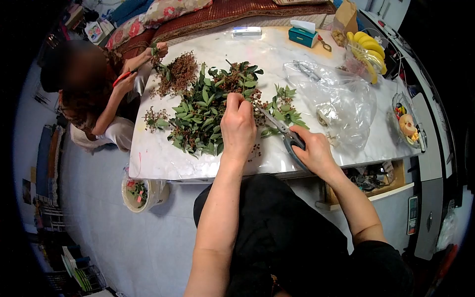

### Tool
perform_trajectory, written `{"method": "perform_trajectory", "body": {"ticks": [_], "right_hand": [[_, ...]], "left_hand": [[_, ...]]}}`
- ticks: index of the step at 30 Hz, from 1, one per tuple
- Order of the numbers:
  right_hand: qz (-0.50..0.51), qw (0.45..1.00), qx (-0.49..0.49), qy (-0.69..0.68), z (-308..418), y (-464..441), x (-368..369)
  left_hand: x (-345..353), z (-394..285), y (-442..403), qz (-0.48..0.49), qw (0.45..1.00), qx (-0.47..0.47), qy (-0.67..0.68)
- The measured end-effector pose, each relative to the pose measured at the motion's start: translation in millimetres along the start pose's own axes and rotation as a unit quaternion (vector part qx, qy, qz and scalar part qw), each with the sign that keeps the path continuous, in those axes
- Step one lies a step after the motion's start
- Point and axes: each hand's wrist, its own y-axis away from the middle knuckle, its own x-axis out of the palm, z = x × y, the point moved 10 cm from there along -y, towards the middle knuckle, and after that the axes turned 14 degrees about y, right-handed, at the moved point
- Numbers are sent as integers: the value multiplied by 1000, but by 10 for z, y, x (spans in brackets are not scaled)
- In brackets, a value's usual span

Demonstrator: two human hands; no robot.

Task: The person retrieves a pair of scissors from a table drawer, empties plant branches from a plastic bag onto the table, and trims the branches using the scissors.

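Note:
My left hand (238, 126) is closed over the right part of a heap of leafy sprigs (200, 111) with small reddish-brown berries. Its fingers pinch at a berry sprig, mostly hidden behind the hand. My right hand (312, 150) grips the dark handles of a pair of scissors (293, 143). The blades point up and left, close to the berries beside my left hand. Loose leafy sprigs (284, 105) lie just beyond the scissors. Farther left is a pile of picked berry clusters (181, 71).
A co-worker (94, 94) at the left holds red-handled scissors (122, 78) and a sprig. A clear plastic bag (341, 106) lies right of the sprigs. Behind stand a tissue box (303, 36) and bananas (368, 47). Below the table edge are a bucket (159, 193) and an open drawer (396, 190).

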Motion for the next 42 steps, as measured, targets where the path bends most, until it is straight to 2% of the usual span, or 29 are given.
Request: {"method": "perform_trajectory", "body": {"ticks": [14,20,22,23,25,28,35,37,40,42], "right_hand": [[-7,1000,-18,-23,13,14,79],[14,993,-6,-115,-56,-2,161],[138,932,106,-317,-92,52,347],[138,932,106,-317,-82,49,314],[193,855,154,-457,-58,93,418],[192,838,151,-488,-34,65,423],[191,834,217,-471,-322,10,459],[192,836,209,-470,-402,7,527],[184,864,181,-433,-459,-11,507],[154,950,71,-261,-416,-103,319]], "left_hand": [[-1,3,-9,7,1000,-4,1],[-77,-32,-24,-7,1000,-3,21],[-84,54,-20,-3,999,-34,29],[-85,77,-15,-3,999,-34,29],[-74,95,-8,1,1000,-24,16],[-82,139,-9,-7,998,-51,27],[-167,183,-22,-6,999,-52,11],[-177,211,-23,0,998,-57,11],[-200,222,-33,2,998,-67,17],[-188,213,-40,4,998,-60,19]]}}
